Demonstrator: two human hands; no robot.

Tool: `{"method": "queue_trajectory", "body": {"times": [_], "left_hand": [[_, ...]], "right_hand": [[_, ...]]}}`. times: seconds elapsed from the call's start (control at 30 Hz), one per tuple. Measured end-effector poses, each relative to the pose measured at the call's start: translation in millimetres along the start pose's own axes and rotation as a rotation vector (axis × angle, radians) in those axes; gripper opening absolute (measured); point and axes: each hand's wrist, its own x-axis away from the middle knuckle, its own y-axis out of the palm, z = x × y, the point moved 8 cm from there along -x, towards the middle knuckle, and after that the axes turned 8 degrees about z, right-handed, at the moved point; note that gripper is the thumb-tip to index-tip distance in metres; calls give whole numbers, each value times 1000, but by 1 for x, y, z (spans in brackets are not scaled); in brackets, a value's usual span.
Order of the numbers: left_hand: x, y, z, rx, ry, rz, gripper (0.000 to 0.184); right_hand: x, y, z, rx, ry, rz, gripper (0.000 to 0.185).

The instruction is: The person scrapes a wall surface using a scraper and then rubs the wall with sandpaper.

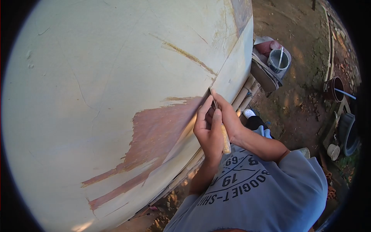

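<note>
A narrow tool with a yellowish handle [225, 140] is held in both hands, its thin dark blade against the edge line of a large pale curved surface [77, 77]. My left hand [208, 129] is closed around the tool from the left, its fingertips near the blade. On the other side my right hand [228, 114] is closed on the same tool, one finger reaching up along the blade. Below and left of the hands lies a bare reddish-brown patch [158, 127] with ragged edges. A thin brownish strip [189, 56] runs above them.
At the upper right a bucket [278, 60] holds a light stick, beside a reddish-stained piece. Farther right are a brown bucket [333, 89] with a pale rod, a small white cup [333, 151] and a dark basin [348, 135]. Bamboo poles [243, 94] lie beneath the surface's edge.
</note>
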Motion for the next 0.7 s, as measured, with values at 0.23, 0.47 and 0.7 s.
{"method": "queue_trajectory", "body": {"times": [0.23,0.47,0.7], "left_hand": [[2,-4,-1,-46,21,37,39],[-5,19,-12,-67,99,-87,37],[61,-47,111,-523,1084,209,46]], "right_hand": [[2,0,0,32,-28,-17,35],[4,-2,-29,93,-13,27,35],[20,-72,-17,304,11,82,45]]}}
